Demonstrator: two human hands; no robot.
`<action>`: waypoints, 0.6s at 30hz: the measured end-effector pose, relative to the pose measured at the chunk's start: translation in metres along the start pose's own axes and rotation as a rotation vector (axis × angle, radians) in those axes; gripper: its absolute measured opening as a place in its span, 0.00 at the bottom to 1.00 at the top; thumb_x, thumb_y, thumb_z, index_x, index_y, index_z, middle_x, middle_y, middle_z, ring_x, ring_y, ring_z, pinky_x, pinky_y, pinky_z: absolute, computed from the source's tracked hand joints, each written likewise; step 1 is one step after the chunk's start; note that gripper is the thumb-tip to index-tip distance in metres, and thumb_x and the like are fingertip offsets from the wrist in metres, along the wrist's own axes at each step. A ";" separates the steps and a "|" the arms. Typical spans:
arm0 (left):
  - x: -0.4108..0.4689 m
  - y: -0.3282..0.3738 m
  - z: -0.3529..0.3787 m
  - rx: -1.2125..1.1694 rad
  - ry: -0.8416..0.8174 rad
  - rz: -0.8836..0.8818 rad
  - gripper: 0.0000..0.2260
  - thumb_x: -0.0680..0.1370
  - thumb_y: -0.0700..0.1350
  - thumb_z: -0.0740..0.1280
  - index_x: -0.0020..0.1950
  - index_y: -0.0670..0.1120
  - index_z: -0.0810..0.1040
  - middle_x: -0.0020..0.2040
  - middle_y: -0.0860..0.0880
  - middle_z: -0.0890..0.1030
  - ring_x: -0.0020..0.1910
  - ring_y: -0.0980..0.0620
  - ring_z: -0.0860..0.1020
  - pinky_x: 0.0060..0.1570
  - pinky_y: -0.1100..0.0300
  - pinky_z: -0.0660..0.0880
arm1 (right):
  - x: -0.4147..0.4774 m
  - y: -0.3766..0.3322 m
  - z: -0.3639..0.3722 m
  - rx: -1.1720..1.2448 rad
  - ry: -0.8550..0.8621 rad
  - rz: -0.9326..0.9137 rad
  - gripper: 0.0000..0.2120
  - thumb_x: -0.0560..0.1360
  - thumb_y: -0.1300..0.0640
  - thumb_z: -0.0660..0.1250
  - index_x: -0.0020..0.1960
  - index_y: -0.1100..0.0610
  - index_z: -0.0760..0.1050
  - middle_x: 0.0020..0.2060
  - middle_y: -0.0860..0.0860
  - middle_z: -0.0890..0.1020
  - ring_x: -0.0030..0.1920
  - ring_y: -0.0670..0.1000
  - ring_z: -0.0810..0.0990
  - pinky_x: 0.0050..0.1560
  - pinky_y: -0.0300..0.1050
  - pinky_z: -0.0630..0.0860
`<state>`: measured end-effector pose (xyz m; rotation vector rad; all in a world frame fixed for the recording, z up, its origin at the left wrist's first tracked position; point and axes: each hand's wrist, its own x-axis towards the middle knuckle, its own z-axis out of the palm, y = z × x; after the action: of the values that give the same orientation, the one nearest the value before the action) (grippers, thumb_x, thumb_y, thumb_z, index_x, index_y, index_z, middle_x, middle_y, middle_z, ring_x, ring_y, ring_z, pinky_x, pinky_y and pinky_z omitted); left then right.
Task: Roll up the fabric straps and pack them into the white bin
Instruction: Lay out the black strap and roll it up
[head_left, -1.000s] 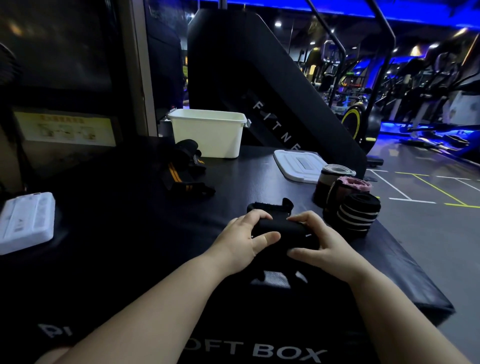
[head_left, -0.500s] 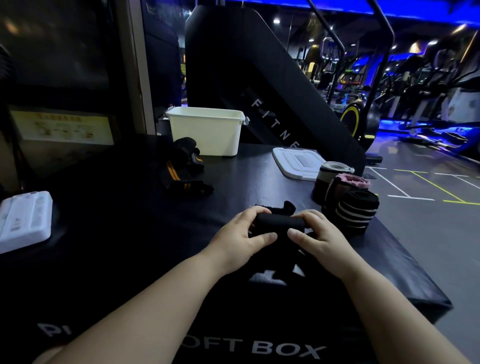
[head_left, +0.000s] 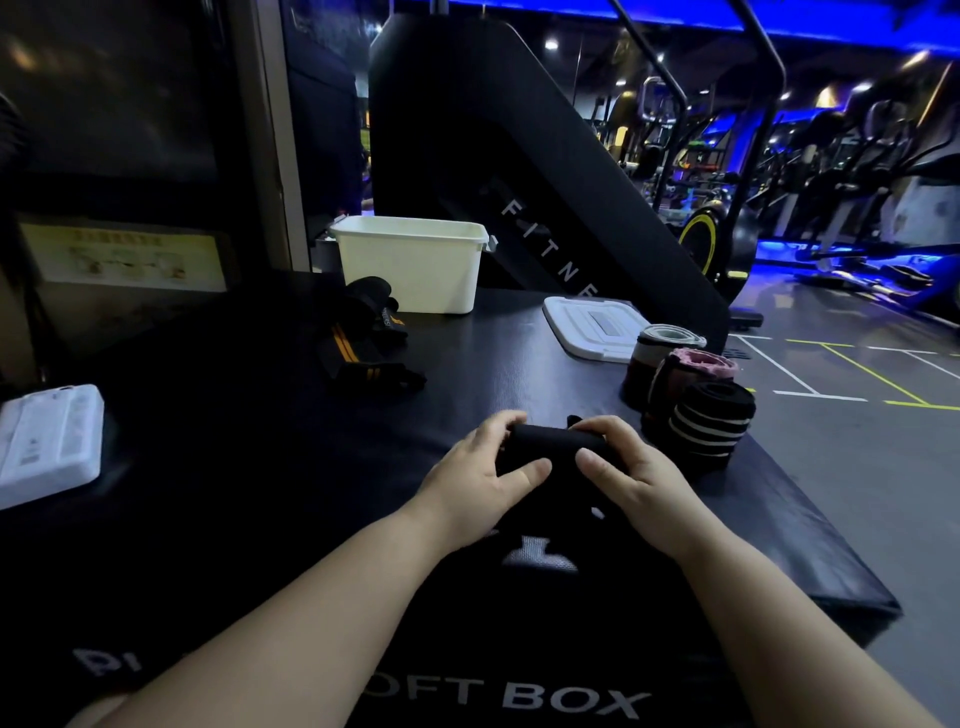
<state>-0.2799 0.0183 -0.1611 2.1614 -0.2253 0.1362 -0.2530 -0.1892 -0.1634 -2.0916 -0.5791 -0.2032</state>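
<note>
Head view: left hand, right hand both grip black strap roll.

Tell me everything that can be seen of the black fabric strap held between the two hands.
The black fabric strap is partly rolled into a matte, soft-looking cylinder that lies crosswise just over the black padded box; whether the roll touches it is unclear. The left hand grips its left end and the right hand its right end, thumbs on the near side. Its unrolled part runs toward the person, hard to trace against the dark surface. A small black tip shows behind the roll.
</note>
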 end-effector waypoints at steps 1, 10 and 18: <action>0.000 -0.001 0.000 -0.007 -0.009 -0.002 0.24 0.74 0.61 0.67 0.68 0.62 0.66 0.63 0.56 0.70 0.66 0.57 0.69 0.69 0.55 0.65 | 0.000 0.000 0.001 -0.012 0.011 -0.002 0.11 0.72 0.41 0.64 0.54 0.36 0.71 0.46 0.43 0.81 0.45 0.43 0.80 0.50 0.41 0.75; 0.002 0.005 0.001 0.064 0.003 -0.034 0.17 0.79 0.60 0.62 0.67 0.60 0.69 0.65 0.55 0.73 0.65 0.53 0.70 0.67 0.53 0.66 | -0.004 -0.006 -0.001 -0.116 0.040 -0.085 0.23 0.66 0.34 0.65 0.59 0.36 0.71 0.57 0.38 0.74 0.53 0.39 0.75 0.49 0.29 0.70; -0.005 0.012 -0.003 0.169 -0.058 -0.016 0.33 0.76 0.59 0.67 0.77 0.60 0.55 0.75 0.56 0.64 0.75 0.55 0.60 0.72 0.58 0.58 | -0.001 0.001 0.001 -0.069 0.076 -0.021 0.15 0.69 0.35 0.64 0.55 0.30 0.71 0.53 0.43 0.80 0.48 0.44 0.79 0.54 0.46 0.77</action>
<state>-0.2875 0.0150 -0.1511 2.3372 -0.2365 0.0858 -0.2531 -0.1888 -0.1653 -2.1349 -0.5556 -0.3169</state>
